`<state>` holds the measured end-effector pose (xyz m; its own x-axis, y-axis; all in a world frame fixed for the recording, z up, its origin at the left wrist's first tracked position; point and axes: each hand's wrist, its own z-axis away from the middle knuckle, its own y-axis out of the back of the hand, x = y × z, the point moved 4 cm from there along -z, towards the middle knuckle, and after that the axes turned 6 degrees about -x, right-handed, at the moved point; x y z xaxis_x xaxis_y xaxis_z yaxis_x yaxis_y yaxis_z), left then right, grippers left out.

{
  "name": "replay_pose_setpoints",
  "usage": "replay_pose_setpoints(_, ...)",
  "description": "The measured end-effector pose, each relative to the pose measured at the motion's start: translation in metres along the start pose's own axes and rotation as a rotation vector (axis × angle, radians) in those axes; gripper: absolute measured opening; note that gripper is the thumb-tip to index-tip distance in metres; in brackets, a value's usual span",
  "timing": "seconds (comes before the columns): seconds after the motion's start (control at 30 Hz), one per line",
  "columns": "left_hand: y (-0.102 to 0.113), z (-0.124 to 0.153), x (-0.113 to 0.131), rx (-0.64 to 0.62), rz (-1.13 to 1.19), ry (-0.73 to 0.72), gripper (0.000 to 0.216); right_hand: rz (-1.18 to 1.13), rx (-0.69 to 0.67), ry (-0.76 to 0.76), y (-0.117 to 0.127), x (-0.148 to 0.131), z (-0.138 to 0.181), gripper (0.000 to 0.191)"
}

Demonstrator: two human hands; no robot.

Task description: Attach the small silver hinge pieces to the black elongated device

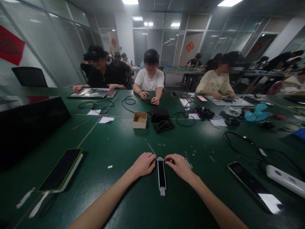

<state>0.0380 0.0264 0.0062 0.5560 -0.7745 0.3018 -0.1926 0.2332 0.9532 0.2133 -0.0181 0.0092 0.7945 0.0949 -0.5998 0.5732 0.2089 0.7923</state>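
A slim black strip with a pale border lies lengthwise on the green table between my hands, a light tab at its near end. At its far end is a small pale piece, too small to name. My left hand rests on the left of that end, fingers bent and pressed together. From the right, my right hand pinches close to the same end, thumb against forefinger. What the fingertips hold is too small to make out. Several small rings are scattered beside my right hand.
A phone in a green case lies left and another phone right, near a white device. Ahead stand a small open box and a black box. Cables and a blue fan lie right. People sit opposite.
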Motion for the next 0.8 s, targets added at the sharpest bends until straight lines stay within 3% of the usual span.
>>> replay_pose_setpoints(0.3,-0.003,-0.001,-0.002,-0.012,-0.029,0.003,0.012,0.010,0.105,0.098,-0.005,-0.005,-0.001,0.020)
replay_pose_setpoints(0.57,-0.002,0.000,-0.001,0.000,-0.015,0.005,0.013,0.012,0.121,0.134,-0.005,-0.006,-0.001,0.023)
replay_pose_setpoints(0.67,0.000,0.000,-0.001,-0.005,-0.009,-0.001,0.013,0.021,0.124,0.144,0.006,-0.001,0.002,0.027)
replay_pose_setpoints(0.8,0.000,0.000,-0.002,-0.005,0.009,-0.007,0.013,0.027,0.203,0.064,0.042,0.017,0.011,0.023)
